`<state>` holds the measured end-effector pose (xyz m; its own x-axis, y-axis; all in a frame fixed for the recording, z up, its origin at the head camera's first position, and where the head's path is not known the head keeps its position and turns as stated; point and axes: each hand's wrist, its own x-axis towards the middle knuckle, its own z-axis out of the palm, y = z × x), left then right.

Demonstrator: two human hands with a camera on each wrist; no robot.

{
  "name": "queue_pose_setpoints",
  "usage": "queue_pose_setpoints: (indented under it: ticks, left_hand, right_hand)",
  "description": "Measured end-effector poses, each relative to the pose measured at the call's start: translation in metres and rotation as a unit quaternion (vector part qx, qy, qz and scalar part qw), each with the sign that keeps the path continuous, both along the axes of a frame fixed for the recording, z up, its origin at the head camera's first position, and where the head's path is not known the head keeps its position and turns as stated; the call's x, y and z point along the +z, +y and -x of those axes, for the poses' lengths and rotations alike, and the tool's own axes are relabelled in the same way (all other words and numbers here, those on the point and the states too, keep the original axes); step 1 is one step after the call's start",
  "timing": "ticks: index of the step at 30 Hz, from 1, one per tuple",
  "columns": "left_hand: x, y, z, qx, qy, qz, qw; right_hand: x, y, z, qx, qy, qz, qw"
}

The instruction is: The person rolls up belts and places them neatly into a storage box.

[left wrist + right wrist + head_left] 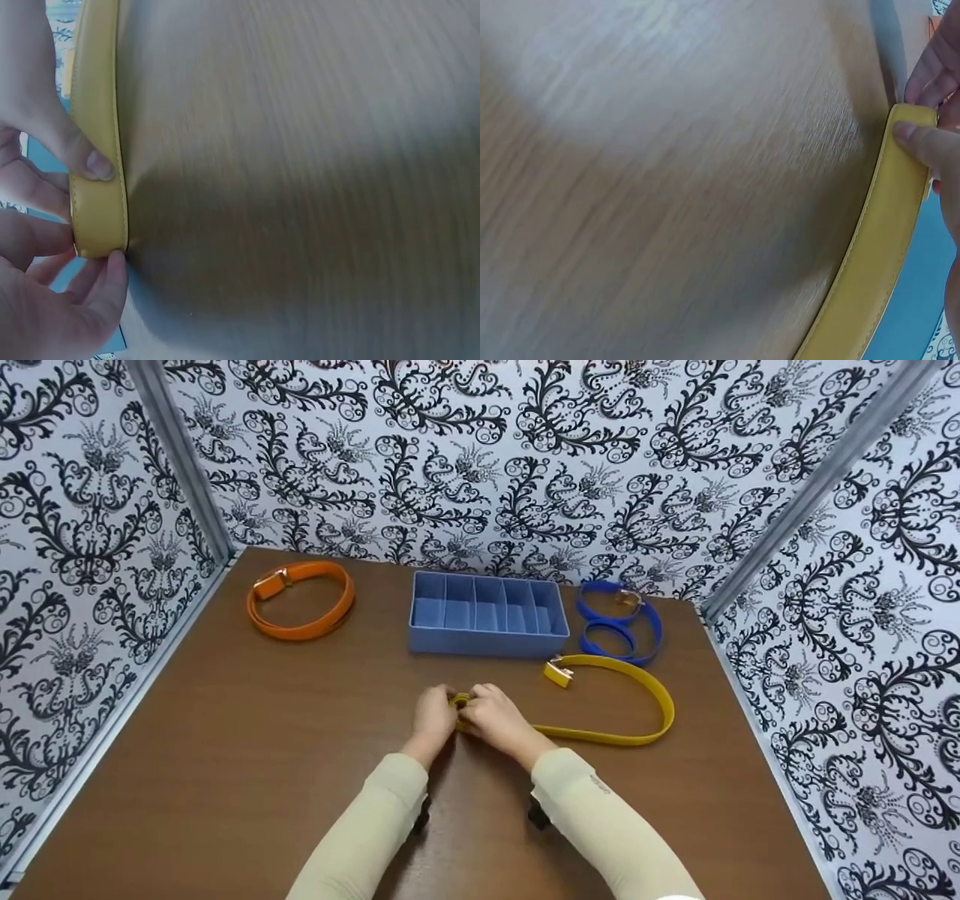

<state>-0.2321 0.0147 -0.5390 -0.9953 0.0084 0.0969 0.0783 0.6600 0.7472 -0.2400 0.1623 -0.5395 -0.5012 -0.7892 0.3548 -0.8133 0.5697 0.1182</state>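
Note:
A yellow belt [664,701] curves over the brown table, its buckle [559,671] lying just in front of the blue tray. Its other end is coiled between both hands, near the table's middle. My left hand [433,714] pinches the coil at its left side; in the left wrist view its fingertips [114,274] are at the belt's bend. From the right, my right hand [496,718] grips the strap, with its thumb [919,139] laid flat on the stitched outer face in the right wrist view. The fingers hide much of the coil.
A blue tray [487,642] with several compartments stands at the back middle. An orange belt [300,632] lies looped at the back left, and a blue belt [655,630] lies coiled right of the tray. Patterned walls [465,457] enclose the table's back and sides.

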Motion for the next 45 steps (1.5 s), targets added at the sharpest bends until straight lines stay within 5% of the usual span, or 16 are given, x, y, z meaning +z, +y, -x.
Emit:
queue_pose_setpoints:
  ticks: [9, 15, 20, 28, 36, 45]
  left_hand:
    - [-0.006, -0.002, -0.003, -0.053, 0.011, 0.046, 0.9975]
    - [-0.005, 0.0, -0.001, -0.099, 0.01, 0.043, 0.9941]
    - [-0.004, -0.002, 0.003, -0.118, 0.018, 0.046, 0.9918]
    - [-0.002, -0.005, 0.008, -0.091, 0.029, 0.016, 0.9953]
    - [0.003, -0.002, -0.003, 0.036, -0.024, -0.004, 0.999]
    - [0.002, 0.001, -0.001, -0.045, -0.016, 0.065, 0.9967]
  right_hand:
    - [-0.005, 0.02, -0.01, 0.079, 0.05, -0.035, 0.995]
    - [-0.001, 0.04, -0.013, 0.1, 0.098, -0.129, 0.982]
    - [0.0, 0.036, -0.005, 0.106, 0.101, -0.119, 0.982]
    - [0.004, 0.015, -0.001, 0.071, 0.069, -0.053, 0.994]
    - [0.005, -0.005, -0.006, 0.007, 0.051, -0.043, 0.998]
    - [0.004, 0.013, -0.002, 0.071, 0.062, -0.014, 0.995]
